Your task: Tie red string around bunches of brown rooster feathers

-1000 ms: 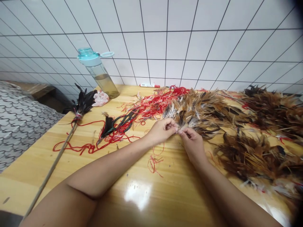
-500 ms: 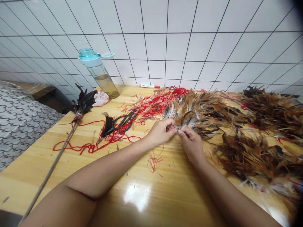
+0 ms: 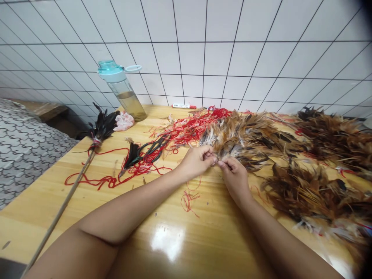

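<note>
My left hand [image 3: 201, 159] and my right hand [image 3: 234, 174] meet above the table, fingertips pinched almost together. Between them is the base of a small feather [image 3: 220, 153], mostly covered by the fingers and hard to tell from the feathers behind. Just beyond my fingertips lies a heap of brown and tan feathers [image 3: 252, 133]. Tangled red string [image 3: 192, 130] spreads to the left of that heap. Dark-handled scissors [image 3: 155, 149] lie among more red string, beside a black feather tuft [image 3: 133, 153].
On the left a stick [image 3: 62, 209] carries black feathers [image 3: 103, 126] tied at its top. A water bottle [image 3: 124, 93] stands by the tiled wall, with a pinkish scrunchie [image 3: 124, 121] and a marker [image 3: 183, 106] nearby. More brown feather bunches [image 3: 316, 193] lie at right.
Both hands stay nearly in place, with a slight shift of the fingertips. The brown feather that showed above them has turned or dropped and is less visible.
</note>
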